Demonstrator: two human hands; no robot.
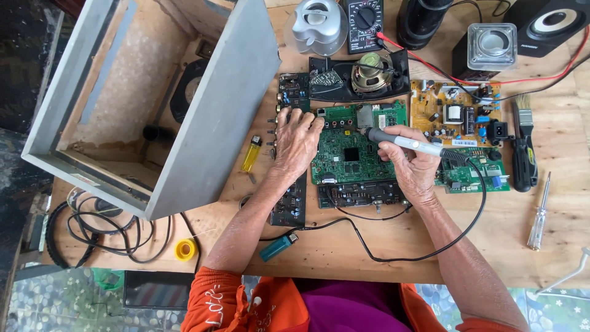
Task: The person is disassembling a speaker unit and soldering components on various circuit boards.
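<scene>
Over the green circuit board [350, 157], right hand [413, 165] grips a soldering iron [405, 142]; left hand [296, 142] rests spread, pressing its edge.

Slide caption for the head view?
Right hand holds soldering iron over green circuit board; left hand steadies its edge.

We find bare wood open along the table's [344, 258] near edge, while the grey cabinet [209, 104] blocks the left and speakers [553, 24] crowd the back.
</scene>
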